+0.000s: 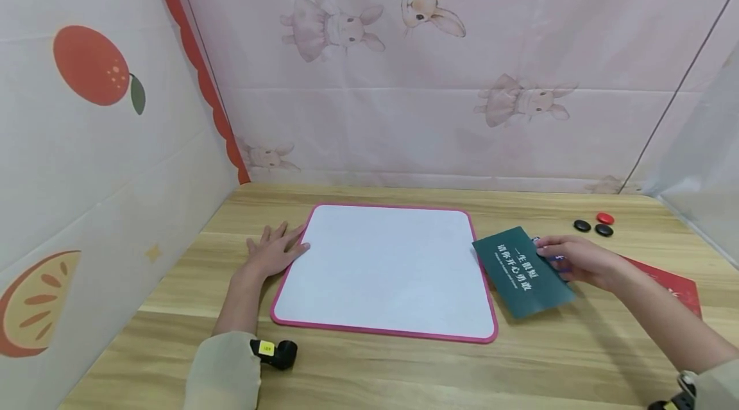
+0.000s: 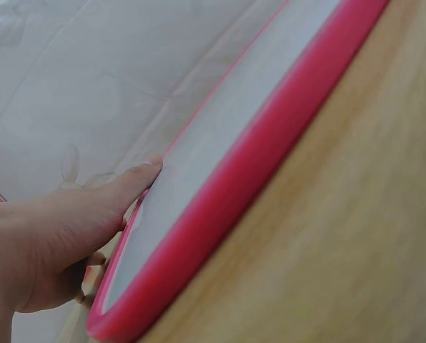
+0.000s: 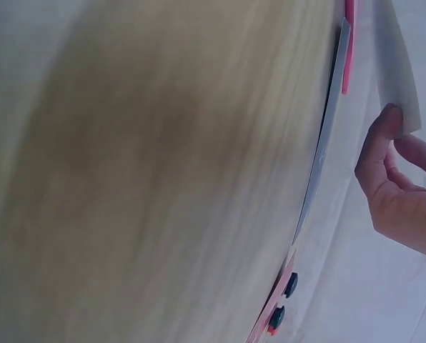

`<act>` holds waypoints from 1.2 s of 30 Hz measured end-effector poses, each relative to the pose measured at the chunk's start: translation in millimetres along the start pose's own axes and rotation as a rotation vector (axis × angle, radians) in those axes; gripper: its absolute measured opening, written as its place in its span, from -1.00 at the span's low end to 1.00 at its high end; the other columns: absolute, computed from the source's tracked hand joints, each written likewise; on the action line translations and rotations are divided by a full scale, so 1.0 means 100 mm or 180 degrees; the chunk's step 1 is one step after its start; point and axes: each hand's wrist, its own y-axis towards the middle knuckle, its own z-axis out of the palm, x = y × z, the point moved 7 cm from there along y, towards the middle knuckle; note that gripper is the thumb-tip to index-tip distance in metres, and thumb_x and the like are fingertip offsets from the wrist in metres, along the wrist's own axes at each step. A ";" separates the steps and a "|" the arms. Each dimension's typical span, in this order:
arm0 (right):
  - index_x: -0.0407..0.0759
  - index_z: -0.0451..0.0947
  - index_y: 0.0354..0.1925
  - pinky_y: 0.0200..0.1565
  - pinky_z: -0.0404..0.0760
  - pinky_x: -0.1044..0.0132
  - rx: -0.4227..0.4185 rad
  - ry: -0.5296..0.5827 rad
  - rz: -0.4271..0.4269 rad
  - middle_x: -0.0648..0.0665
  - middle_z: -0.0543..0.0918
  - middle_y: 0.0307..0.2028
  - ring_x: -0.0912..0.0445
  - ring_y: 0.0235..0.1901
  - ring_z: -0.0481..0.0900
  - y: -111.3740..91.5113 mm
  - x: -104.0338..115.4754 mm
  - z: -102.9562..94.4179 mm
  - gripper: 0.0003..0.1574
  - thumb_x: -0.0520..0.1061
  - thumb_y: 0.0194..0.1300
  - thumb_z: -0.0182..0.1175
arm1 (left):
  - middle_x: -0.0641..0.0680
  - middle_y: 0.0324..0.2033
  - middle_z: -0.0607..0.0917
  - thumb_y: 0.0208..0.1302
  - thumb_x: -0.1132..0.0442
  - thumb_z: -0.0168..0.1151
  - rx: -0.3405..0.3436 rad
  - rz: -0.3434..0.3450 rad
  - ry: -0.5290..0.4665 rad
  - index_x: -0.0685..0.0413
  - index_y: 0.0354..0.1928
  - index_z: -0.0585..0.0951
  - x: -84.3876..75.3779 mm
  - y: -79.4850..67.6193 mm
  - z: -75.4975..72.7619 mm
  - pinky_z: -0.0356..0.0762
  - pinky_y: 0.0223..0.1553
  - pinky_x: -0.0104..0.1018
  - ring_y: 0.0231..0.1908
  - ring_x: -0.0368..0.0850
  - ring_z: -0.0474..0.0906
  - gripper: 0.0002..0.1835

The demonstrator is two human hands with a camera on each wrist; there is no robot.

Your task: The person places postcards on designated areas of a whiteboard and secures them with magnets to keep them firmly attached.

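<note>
My right hand [image 1: 583, 260] pinches a dark green card [image 1: 510, 272] with white lettering by its right edge. In the right wrist view, the right hand [image 3: 406, 182] has thumb and finger on the raised card's pale side [image 3: 399, 71]. Beneath it, another thin card [image 3: 319, 161] lies on the table. My left hand [image 1: 274, 255] rests with spread fingers at the left edge of a white board [image 1: 387, 269] with a pink frame. In the left wrist view, the left thumb [image 2: 138, 179] lies over the board's rim [image 2: 256, 171].
A red card [image 1: 675, 288] lies partly behind the right forearm. Farther back are two black round pieces [image 1: 582, 225] and a red one [image 1: 605, 218]. A printed curtain [image 1: 369, 134] closes the far side of the wooden table [image 1: 369, 371], with another printed sheet [image 1: 144, 205] on the left.
</note>
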 end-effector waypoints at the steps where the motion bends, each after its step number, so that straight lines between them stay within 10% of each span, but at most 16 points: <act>1: -0.30 0.37 0.08 -0.32 0.45 0.32 0.0012 0.0025 0.0005 -0.08 0.44 -0.27 0.10 -0.32 0.38 0.01 0.00 0.01 -0.63 -0.18 0.36 -0.03 | 0.34 0.36 -0.08 0.27 -0.28 -0.13 -0.0002 -0.0002 0.0004 -0.11 0.41 0.08 0.00 0.00 0.00 -0.58 0.07 0.40 0.29 0.41 -0.39 -0.25; 36: -0.50 -0.12 0.32 -0.02 0.49 0.17 0.0141 0.0520 -0.0131 -0.12 0.48 -0.15 0.10 -0.18 0.51 0.22 0.24 0.30 -0.33 -0.20 0.42 -0.15 | 0.35 0.35 -0.07 0.28 -0.27 -0.14 0.0017 -0.0031 0.0020 -0.11 0.41 0.08 0.00 0.00 0.01 -0.59 0.06 0.40 0.28 0.43 -0.39 -0.26</act>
